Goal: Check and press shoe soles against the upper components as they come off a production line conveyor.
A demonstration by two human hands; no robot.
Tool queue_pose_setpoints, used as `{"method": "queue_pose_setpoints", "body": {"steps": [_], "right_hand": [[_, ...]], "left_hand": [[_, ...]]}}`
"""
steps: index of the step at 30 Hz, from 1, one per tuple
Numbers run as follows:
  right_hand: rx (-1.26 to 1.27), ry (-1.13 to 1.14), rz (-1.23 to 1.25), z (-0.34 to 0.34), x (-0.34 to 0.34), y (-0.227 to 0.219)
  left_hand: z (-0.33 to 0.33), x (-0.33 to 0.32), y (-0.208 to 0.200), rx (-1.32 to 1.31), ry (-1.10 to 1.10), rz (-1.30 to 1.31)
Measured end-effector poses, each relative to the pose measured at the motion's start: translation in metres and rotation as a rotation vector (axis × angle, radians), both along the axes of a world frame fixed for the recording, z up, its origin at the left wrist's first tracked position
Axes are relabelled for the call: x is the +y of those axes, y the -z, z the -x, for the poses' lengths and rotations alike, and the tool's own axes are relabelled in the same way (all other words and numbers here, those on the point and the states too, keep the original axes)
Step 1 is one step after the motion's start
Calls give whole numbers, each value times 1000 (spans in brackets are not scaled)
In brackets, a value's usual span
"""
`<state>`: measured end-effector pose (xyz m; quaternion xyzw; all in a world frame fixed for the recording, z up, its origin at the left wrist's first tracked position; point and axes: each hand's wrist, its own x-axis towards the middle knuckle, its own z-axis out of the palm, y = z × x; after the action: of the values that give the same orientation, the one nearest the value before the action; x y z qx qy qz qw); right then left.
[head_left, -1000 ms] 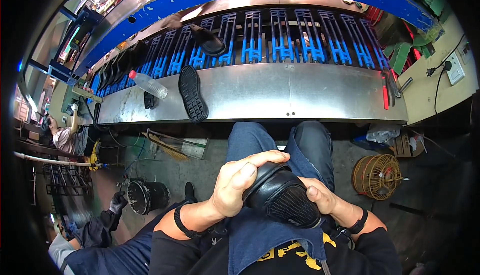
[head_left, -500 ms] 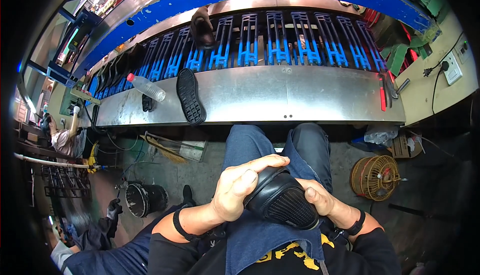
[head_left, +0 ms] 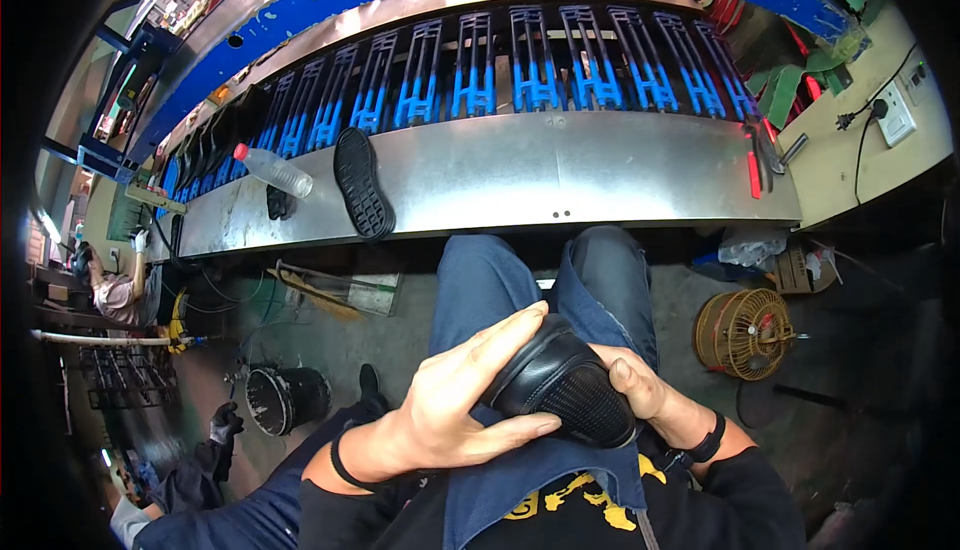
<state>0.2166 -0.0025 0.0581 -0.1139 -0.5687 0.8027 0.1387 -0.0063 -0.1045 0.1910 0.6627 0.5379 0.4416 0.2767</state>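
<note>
A black leather shoe [head_left: 565,390] with a perforated toe is held over my lap, above the blue denim apron. My left hand [head_left: 455,390] lies along its left side, fingers stretched over the edge and thumb across the toe part. On the other side, my right hand [head_left: 640,385] grips the shoe with its thumb up and the other fingers mostly hidden. A black shoe sole [head_left: 361,185] rests tread up on the metal bench [head_left: 480,175] ahead of me. Left of it are a clear bottle [head_left: 275,170] with a red cap and a small black object [head_left: 281,203].
Behind the bench runs a row of blue-and-black racks [head_left: 535,65]. A red-handled tool [head_left: 753,162] lies at the bench's right end. On the floor stand a dark bucket [head_left: 285,400] and a round wire cage [head_left: 745,335]. A co-worker's gloved hand [head_left: 226,422] shows at lower left.
My left thumb has come down across the toe part, and the left fingers now lie flatter along the shoe. The dark shoe seen over the racks is gone. The view has shifted slightly.
</note>
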Motion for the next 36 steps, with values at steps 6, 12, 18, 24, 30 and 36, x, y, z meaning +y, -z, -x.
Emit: {"method": "queue_pose_setpoints", "body": {"steps": [6, 12, 18, 24, 30, 36], "right_hand": [[39, 38, 209, -2, -2, -7], [101, 304, 688, -1, 5, -1], [208, 360, 889, 9, 5, -8], [250, 262, 1164, 6, 7, -2], [312, 303, 1352, 16, 11, -5], [151, 457, 1389, 19, 9, -17]], "left_hand": [[-27, 8, 39, -70, -128, -210], [-34, 24, 56, -152, -54, -69], [-13, 50, 58, -153, 67, -96], [13, 59, 40, -191, 185, 124], [11, 60, 50, -157, 187, 16], [7, 78, 43, 36, 20, -92]]}}
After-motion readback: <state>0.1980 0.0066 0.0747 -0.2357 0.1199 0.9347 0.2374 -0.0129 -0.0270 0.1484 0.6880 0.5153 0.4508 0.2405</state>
